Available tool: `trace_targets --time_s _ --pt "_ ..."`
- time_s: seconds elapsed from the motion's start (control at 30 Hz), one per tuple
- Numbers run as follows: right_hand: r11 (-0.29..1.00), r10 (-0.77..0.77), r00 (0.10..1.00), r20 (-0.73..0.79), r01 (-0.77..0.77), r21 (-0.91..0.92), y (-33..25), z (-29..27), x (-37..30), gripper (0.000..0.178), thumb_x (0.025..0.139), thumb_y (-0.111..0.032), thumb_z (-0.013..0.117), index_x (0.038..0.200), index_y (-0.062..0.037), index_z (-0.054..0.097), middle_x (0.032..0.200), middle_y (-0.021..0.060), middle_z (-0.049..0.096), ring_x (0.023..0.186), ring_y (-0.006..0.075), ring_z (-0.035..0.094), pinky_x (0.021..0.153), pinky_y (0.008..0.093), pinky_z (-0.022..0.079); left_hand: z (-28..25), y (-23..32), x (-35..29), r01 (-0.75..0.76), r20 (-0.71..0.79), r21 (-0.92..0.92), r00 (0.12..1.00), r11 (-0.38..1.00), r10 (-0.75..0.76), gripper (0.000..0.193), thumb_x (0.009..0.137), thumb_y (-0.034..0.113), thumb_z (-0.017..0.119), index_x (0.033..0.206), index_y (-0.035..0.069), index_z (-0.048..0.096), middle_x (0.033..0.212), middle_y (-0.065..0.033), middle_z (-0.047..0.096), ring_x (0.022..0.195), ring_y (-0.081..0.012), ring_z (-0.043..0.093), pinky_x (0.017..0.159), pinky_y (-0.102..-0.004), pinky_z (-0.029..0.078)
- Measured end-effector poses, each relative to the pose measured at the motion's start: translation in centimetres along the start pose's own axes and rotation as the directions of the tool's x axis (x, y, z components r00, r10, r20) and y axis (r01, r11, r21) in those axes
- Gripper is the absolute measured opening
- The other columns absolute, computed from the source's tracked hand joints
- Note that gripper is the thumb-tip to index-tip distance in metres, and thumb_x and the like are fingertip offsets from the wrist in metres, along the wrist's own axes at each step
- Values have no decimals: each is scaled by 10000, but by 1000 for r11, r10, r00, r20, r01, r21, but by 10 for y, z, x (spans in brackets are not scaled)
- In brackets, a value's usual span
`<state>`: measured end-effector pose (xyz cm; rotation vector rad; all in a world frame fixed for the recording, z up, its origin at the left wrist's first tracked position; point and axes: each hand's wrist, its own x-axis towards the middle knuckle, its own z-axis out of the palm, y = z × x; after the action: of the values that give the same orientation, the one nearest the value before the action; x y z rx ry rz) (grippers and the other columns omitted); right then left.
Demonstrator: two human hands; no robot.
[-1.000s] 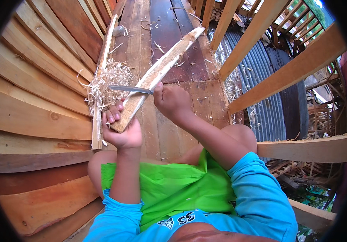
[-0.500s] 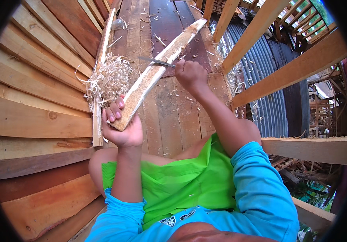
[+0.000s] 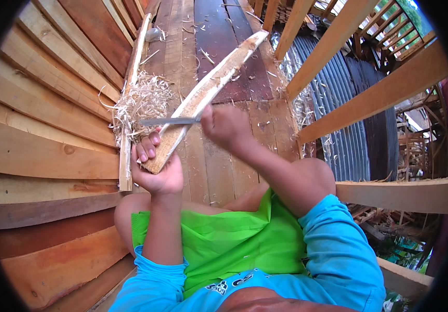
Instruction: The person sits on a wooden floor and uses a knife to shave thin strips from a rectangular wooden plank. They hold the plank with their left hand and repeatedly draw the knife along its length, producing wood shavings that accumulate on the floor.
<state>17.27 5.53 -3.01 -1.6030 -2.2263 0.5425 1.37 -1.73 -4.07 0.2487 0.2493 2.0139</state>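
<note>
A long pale strip of wood (image 3: 213,83) with a rough brown middle slants from lower left to upper right in front of me. My left hand (image 3: 156,164) is wrapped round its near end, fingers curled over the edge. In my right hand (image 3: 227,126), closed in a fist, is a knife whose handle is hidden by the fingers. Its blade (image 3: 169,121) lies across the wood, just beyond my left fingers, with the tip pointing left.
Curly wood shavings (image 3: 143,101) are heaped against a narrow upright-edged board (image 3: 126,151) on the left. Beyond it stands a plank wall (image 3: 47,151). Scattered shavings dot the plank floor (image 3: 208,171). Wooden railing posts (image 3: 333,44) and corrugated metal sheets (image 3: 333,104) are on the right.
My right hand and the knife have come down along the wood toward me and to the left, close to my left hand. The far end of the wood has dipped slightly.
</note>
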Motion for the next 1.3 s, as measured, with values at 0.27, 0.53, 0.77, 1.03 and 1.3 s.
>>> trace_targets --time_s 0.27,0.53,0.77,1.03,1.3 --pt "998 27 1000 5 -27 56 -6 2 1 556 950 -339 311 686 0 663 686 264 639 649 421 640 634 523 510 1 1 -1 2 -18 14 1000 1000 -2 320 931 186 441 620 167 366 631 5 361 822 -195 447 1091 -400 342" --pt "993 105 966 -236 -115 -28 42 17 19 604 960 -353 256 679 2 656 600 222 622 497 385 614 572 513 516 4 -2 -5 34 2 23 999 999 -34 329 938 193 424 617 164 358 638 2 370 827 -195 449 1080 -388 340" --pt "951 303 860 -411 -243 193 91 32 42 555 961 -299 280 575 -4 549 657 285 620 619 446 629 640 529 512 7 -10 -2 68 -31 -17 997 998 -68 321 932 184 435 622 166 358 632 2 369 824 -188 444 1096 -388 338" --pt "919 382 867 -321 -318 234 85 27 41 558 964 -323 279 696 29 620 682 305 618 629 447 632 624 545 502 5 -11 -4 61 -37 -13 997 998 -62 321 927 189 442 618 168 359 640 4 378 828 -189 445 1085 -387 345" --pt "913 394 818 -418 -295 283 97 37 44 600 980 -312 250 681 33 640 644 294 612 632 460 630 633 543 509 10 -11 -7 79 -30 -6 996 997 -79 334 942 190 407 610 168 375 638 4 381 843 -188 440 1082 -387 344"
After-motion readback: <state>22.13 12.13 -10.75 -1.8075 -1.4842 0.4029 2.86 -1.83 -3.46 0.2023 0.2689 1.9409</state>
